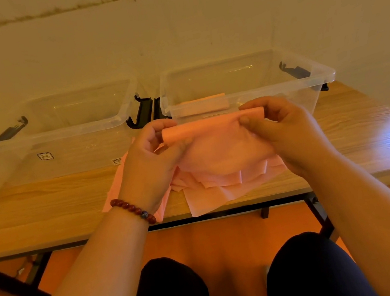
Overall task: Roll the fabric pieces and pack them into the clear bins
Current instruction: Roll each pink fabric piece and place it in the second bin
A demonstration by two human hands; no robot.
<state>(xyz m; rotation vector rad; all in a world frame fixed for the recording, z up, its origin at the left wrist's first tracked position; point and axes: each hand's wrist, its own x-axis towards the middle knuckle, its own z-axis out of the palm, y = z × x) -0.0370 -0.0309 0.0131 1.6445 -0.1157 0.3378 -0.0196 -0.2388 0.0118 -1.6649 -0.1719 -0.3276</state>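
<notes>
Count: 2 clear bins side by side at the back of the desk, open tops. The left bin carries one printed label on its front wall. The right bin holds 1 finished pink roll, which lies crosswise along its near wall. Two black latch clips sit in the gap between the bins.

Held piece: 1 pink fabric sheet, raised above the desk in front of the right bin. Its far edge is wound into a narrow roll; the rest hangs loose toward the person.

Hands: left hand has thumb and fingers curled round the left end of the roll. Right hand pinches the right end, thumb on the near side. One dark red bead bracelet on the left wrist.

Stock: a pile of flat pink sheets lies on the desk under the hands and overhangs the near edge. The sheets overlap, so I cannot count them exactly.
</notes>
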